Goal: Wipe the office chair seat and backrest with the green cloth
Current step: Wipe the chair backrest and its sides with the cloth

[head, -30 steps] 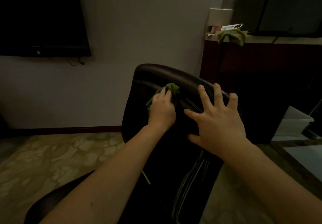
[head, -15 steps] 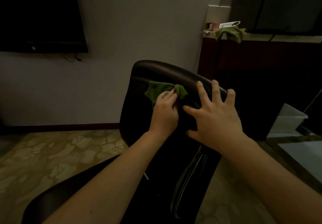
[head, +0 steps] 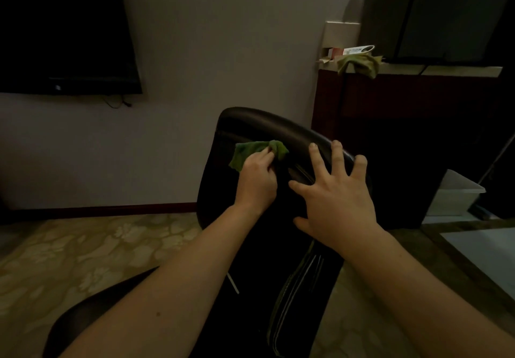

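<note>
black leather office-chair backrest (head: 250,123) centre, before pale wall (head: 223,51) | crumpled green cloth (head: 248,153) on backrest, under left grip (head: 257,183) | right grip (head: 338,201) on backrest, right of left grip | dark wooden cabinet (head: 404,134) behind-right | black flat-screen television (head: 64,31) on wall, upper left

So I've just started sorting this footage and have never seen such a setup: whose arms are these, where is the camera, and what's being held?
There is no machine here. These are a person's two bare arms, filmed by a wide-angle camera worn on the head and looking forward and down, which is why the arms come in from the bottom edge. The left hand grips a green cloth against the upper part of a dark office chair's backrest. The right hand holds nothing; its spread fingers rest on the backrest's top edge, probably to steady it. Behind are a wall-hung screen and a dark cabinet with another greenish cloth on top.
</note>
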The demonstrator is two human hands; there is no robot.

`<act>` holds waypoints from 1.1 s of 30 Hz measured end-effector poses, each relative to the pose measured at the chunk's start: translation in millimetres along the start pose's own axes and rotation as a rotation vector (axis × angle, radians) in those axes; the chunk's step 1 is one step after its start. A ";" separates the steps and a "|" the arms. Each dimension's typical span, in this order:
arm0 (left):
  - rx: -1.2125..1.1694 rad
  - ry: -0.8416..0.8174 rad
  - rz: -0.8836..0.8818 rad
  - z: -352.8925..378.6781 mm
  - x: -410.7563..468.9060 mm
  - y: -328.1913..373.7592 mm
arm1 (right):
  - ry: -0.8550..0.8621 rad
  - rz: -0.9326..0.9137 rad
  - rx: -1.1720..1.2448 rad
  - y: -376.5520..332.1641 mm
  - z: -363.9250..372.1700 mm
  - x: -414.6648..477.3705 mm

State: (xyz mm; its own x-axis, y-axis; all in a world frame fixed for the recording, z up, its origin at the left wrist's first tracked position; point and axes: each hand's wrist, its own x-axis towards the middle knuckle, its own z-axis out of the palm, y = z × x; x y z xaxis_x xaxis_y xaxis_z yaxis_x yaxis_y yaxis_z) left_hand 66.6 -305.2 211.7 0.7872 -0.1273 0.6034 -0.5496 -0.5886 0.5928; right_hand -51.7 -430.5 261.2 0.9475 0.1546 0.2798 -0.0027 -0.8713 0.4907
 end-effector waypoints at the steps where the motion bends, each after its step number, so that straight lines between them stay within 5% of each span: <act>1: -0.012 -0.001 0.028 0.1 -9.2 4.9 | -0.003 0.001 -0.002 -0.6 -1.2 -2.2; 12: -0.025 -0.137 0.086 -17.8 -27.2 9.0 | 0.003 0.038 0.048 -1.6 -9.1 -38.0; 26: -0.136 -0.098 0.130 -15.2 -60.1 27.7 | 0.069 0.116 0.145 -16.1 -2.0 -52.0; 33: -0.323 -0.112 -0.012 -23.8 -52.7 37.8 | 0.069 0.109 0.169 -14.5 -4.4 -52.0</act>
State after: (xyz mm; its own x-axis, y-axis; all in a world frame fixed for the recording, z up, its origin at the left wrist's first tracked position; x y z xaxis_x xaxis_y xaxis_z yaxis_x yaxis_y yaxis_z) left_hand -2.3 -301.7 215.0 0.8100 -0.2194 0.5439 -0.5864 -0.3100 0.7483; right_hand -102.3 -424.0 243.2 0.9206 0.0817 0.3818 -0.0445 -0.9495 0.3106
